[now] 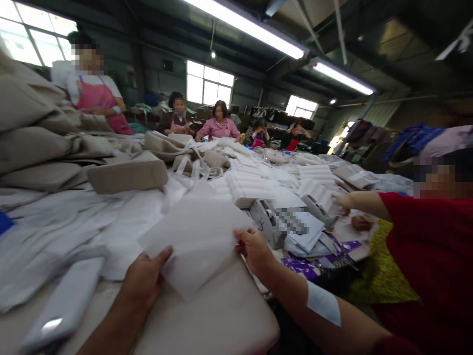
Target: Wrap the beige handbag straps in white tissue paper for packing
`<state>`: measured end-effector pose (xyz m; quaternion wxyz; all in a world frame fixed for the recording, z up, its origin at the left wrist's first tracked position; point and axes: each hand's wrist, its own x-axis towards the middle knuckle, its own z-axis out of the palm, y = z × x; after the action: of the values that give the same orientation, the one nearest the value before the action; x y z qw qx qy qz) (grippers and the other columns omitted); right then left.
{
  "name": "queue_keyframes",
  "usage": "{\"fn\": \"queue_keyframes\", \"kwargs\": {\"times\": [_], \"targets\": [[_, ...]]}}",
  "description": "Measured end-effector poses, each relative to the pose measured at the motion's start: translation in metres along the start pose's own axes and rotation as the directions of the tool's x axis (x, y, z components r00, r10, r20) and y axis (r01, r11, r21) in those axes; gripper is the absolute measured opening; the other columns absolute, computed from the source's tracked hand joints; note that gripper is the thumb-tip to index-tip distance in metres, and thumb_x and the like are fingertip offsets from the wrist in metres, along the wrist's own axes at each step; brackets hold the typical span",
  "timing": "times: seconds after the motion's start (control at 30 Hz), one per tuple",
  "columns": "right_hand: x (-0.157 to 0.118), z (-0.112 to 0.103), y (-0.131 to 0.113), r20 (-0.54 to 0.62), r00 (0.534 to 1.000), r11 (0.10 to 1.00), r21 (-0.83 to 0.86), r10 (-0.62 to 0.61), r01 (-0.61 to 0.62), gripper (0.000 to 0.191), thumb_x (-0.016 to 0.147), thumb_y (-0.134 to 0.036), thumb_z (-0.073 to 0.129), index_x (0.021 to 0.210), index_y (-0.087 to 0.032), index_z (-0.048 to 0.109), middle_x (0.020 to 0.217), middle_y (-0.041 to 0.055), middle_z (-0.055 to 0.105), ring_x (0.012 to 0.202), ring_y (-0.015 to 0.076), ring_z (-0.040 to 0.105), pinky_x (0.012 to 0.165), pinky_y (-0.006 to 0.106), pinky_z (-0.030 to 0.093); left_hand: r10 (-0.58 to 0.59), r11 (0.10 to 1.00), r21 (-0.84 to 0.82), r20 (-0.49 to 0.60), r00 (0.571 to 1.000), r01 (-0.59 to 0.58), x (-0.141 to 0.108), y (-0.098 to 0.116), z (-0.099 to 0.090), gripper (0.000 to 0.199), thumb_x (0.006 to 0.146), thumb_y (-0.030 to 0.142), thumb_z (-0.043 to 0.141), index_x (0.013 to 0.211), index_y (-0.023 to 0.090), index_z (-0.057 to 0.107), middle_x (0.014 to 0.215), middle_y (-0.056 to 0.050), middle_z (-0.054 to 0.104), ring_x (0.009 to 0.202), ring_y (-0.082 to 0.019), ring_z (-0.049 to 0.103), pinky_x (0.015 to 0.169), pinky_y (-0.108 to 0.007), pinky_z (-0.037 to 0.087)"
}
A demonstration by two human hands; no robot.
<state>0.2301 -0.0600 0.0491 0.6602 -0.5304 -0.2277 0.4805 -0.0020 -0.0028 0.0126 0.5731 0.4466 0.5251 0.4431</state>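
A thin, translucent white sheet (pixel 199 227) is held up over the table's front part. My left hand (pixel 146 276) pinches its lower left edge, the thumb lying on top. At the sheet's right edge, my right hand (pixel 253 246) grips it between thumb and fingers. Below the sheet lies a pale beige padded piece (pixel 207 320) with a rounded corner. To the left of my left hand rests a long, pale grey object (pixel 68 296) with a shiny spot near its lower end.
Clear plastic bags (pixel 121 227) cover the left side. Beige bags (pixel 127 172) are heaped behind them. Grey tape dispensers (pixel 268 224) and papers (pixel 305 231) lie at right. A person in red (pixel 424 236) reaches in from the right; several people are farther back.
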Motion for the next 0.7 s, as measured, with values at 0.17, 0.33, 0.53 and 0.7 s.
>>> {"fn": "queue_keyframes", "kwargs": {"times": [0.17, 0.33, 0.53, 0.7], "targets": [[-0.004, -0.045, -0.008, 0.074, 0.991, 0.835, -0.547, 0.108, -0.050, 0.023, 0.071, -0.037, 0.064, 0.073, -0.015, 0.059, 0.054, 0.0006, 0.056, 0.044, 0.0118, 0.049, 0.036, 0.020, 0.031, -0.154, 0.986, -0.049, 0.084, 0.985, 0.158, -0.005, 0.013, -0.007, 0.043, 0.075, 0.019, 0.072, 0.114, 0.014, 0.053, 0.086, -0.009, 0.073, 0.070, -0.022, 0.071, 0.065, -0.034, 0.059], [-0.002, -0.052, -0.053, 0.300, 0.779, 0.308, -0.795, -0.551, 0.523, 0.046, 0.078, -0.040, 0.063, 0.116, -0.014, 0.059, 0.124, 0.0182, 0.058, 0.105, 0.0298, 0.060, 0.082, 0.045, 0.053, -0.157, 0.965, 0.231, 0.114, 0.981, 0.128, 0.004, 0.017, -0.019, 0.052, 0.073, 0.025, 0.074, 0.119, 0.012, 0.052, 0.082, -0.008, 0.071, 0.069, -0.022, 0.069, 0.059, -0.030, 0.055], [-0.004, 0.016, -0.064, 0.934, 0.329, -0.025, -0.336, -0.139, 0.942, 0.037, 0.089, -0.035, 0.058, 0.124, -0.023, 0.062, 0.138, 0.0117, 0.053, 0.131, 0.0289, 0.044, 0.110, 0.048, 0.032, -0.060, 0.878, 0.479, 0.145, 0.988, -0.017, 0.021, 0.013, -0.021, 0.069, 0.069, 0.033, 0.075, 0.129, 0.011, 0.048, 0.080, -0.006, 0.069, 0.067, -0.020, 0.067, 0.055, -0.025, 0.051], [0.018, 0.045, -0.005, 0.886, 0.317, -0.035, -0.324, 0.338, 0.945, 0.071, 0.082, -0.059, 0.060, 0.139, -0.019, 0.049, 0.149, 0.0192, 0.039, 0.136, 0.0394, 0.035, 0.107, 0.056, 0.029, -0.087, 0.843, 0.535, 0.232, 0.969, -0.052, 0.031, 0.015, -0.023, 0.077, 0.072, 0.034, 0.071, 0.137, 0.009, 0.038, 0.074, -0.004, 0.067, 0.061, -0.020, 0.064, 0.051, -0.025, 0.047]]}}
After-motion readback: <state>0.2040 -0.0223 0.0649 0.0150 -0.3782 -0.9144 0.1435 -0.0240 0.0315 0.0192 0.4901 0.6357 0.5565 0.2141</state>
